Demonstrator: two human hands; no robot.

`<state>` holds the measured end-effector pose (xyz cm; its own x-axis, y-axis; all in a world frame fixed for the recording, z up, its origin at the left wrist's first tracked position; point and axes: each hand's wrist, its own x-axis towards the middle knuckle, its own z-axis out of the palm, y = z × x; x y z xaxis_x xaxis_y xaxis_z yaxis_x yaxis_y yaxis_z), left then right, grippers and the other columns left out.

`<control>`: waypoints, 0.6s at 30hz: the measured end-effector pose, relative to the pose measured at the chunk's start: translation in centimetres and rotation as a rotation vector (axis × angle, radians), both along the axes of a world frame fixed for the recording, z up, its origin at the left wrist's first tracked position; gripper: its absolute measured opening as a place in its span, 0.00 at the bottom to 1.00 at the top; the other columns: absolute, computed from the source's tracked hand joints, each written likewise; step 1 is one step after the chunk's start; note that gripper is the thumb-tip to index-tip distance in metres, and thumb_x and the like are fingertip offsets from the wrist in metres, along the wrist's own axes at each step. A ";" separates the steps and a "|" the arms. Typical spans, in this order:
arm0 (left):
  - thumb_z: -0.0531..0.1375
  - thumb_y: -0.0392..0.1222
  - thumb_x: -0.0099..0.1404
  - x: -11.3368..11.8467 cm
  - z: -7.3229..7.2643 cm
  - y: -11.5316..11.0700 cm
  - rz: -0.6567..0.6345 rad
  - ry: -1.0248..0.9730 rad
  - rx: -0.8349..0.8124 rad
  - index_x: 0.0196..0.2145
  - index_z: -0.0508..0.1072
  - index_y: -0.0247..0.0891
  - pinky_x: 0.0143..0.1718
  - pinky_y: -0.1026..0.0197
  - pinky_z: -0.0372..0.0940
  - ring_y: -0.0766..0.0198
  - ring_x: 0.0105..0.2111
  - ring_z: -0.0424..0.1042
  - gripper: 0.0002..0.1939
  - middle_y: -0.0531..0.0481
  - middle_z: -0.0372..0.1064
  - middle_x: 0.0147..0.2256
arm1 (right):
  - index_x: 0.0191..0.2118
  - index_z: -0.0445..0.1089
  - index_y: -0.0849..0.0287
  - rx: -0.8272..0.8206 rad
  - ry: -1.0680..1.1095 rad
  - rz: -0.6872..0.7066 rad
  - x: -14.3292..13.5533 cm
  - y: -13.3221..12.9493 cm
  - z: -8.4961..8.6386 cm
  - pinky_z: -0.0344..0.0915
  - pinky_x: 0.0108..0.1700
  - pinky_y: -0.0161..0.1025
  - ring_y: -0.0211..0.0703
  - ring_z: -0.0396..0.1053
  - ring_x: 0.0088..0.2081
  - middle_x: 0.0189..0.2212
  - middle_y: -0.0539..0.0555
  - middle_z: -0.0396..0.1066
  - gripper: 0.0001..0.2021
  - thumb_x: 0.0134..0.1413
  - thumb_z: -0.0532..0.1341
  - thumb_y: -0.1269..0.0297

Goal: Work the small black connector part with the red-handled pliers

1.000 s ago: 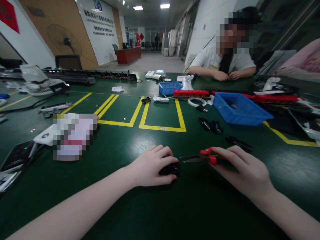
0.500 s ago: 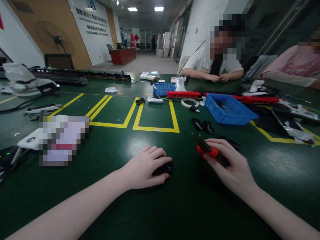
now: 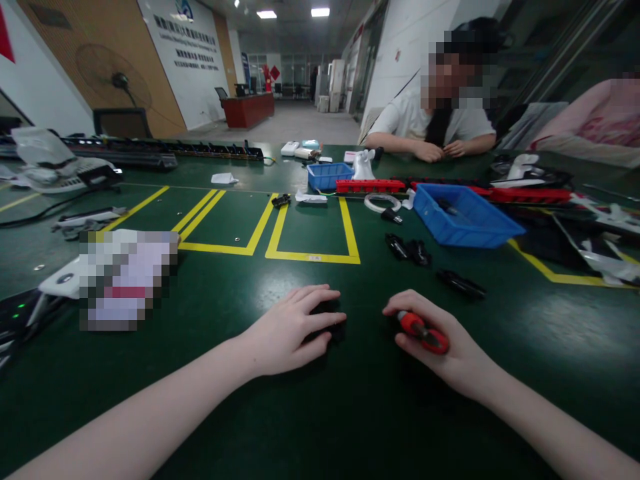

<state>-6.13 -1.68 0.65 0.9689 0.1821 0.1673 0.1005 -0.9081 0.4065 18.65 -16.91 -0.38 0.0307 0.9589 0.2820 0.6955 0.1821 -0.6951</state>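
My left hand (image 3: 295,330) rests low over the green table, fingers spread and pointing right. Something dark shows faintly between its thumb and fingers; what it is I cannot make out. To the right, my right hand (image 3: 440,337) is closed around red-handled pliers (image 3: 424,331), their metal part showing between the red grips. Just beyond it on the table lie a black bundle (image 3: 460,285) and, farther off, a pair of black bundles (image 3: 407,249), which look like coiled cables.
A blue bin (image 3: 465,223) with dark items stands at the right, a smaller blue bin (image 3: 329,177) farther back. A red strip (image 3: 370,187) runs between them. A phone-like thing (image 3: 133,280) lies left. A person (image 3: 430,133) sits across the table.
My left fingers have spread apart from the black item they were around. The pliers have turned in my right hand, jaws no longer pointing up and left. The near black bundle is now uncovered.
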 end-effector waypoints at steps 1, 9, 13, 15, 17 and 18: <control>0.55 0.37 0.72 0.0 0.0 0.0 0.001 0.004 -0.017 0.59 0.70 0.41 0.65 0.40 0.58 0.49 0.67 0.54 0.20 0.42 0.58 0.65 | 0.45 0.69 0.52 0.009 -0.027 0.000 -0.2 -0.1 0.0 0.71 0.40 0.42 0.45 0.72 0.40 0.42 0.55 0.70 0.09 0.58 0.62 0.60; 0.61 0.44 0.68 0.0 -0.4 0.2 -0.057 0.005 -0.072 0.57 0.71 0.39 0.63 0.43 0.62 0.48 0.65 0.58 0.20 0.41 0.61 0.64 | 0.42 0.67 0.54 0.091 -0.341 0.031 -0.2 -0.7 -0.7 0.69 0.41 0.45 0.49 0.71 0.42 0.40 0.56 0.72 0.11 0.52 0.64 0.62; 0.62 0.48 0.68 0.2 -0.9 0.4 -0.073 0.008 -0.047 0.55 0.71 0.38 0.60 0.44 0.66 0.48 0.64 0.60 0.20 0.41 0.64 0.61 | 0.48 0.67 0.56 0.200 -0.552 0.100 0.2 -0.7 -0.7 0.68 0.39 0.45 0.49 0.70 0.40 0.42 0.58 0.71 0.20 0.53 0.65 0.51; 0.62 0.45 0.68 0.3 -1.0 0.4 -0.074 0.000 -0.049 0.53 0.71 0.37 0.58 0.46 0.67 0.50 0.62 0.61 0.18 0.42 0.65 0.60 | 0.50 0.67 0.57 0.235 -0.624 0.116 0.2 -0.6 -0.7 0.67 0.39 0.45 0.49 0.70 0.40 0.42 0.59 0.71 0.26 0.54 0.64 0.44; 0.63 0.44 0.67 0.2 -0.9 0.3 -0.093 -0.009 -0.059 0.51 0.71 0.37 0.58 0.46 0.68 0.50 0.62 0.62 0.16 0.42 0.66 0.58 | 0.53 0.66 0.58 0.257 -0.662 0.113 0.1 -0.5 -0.7 0.66 0.39 0.45 0.50 0.69 0.41 0.42 0.60 0.70 0.31 0.54 0.62 0.39; 0.63 0.44 0.67 0.2 -0.9 0.3 -0.107 -0.011 -0.064 0.50 0.71 0.37 0.57 0.47 0.68 0.50 0.61 0.63 0.15 0.42 0.67 0.57 | 0.54 0.66 0.58 0.267 -0.674 0.105 0.1 -0.5 -0.8 0.66 0.39 0.46 0.50 0.69 0.41 0.42 0.60 0.70 0.32 0.54 0.62 0.37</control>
<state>-5.94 -1.42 -0.27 0.9815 0.0886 0.1696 -0.0003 -0.8857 0.4643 18.70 -17.41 -1.15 -0.3205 0.8432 0.4317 0.9259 0.3751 -0.0453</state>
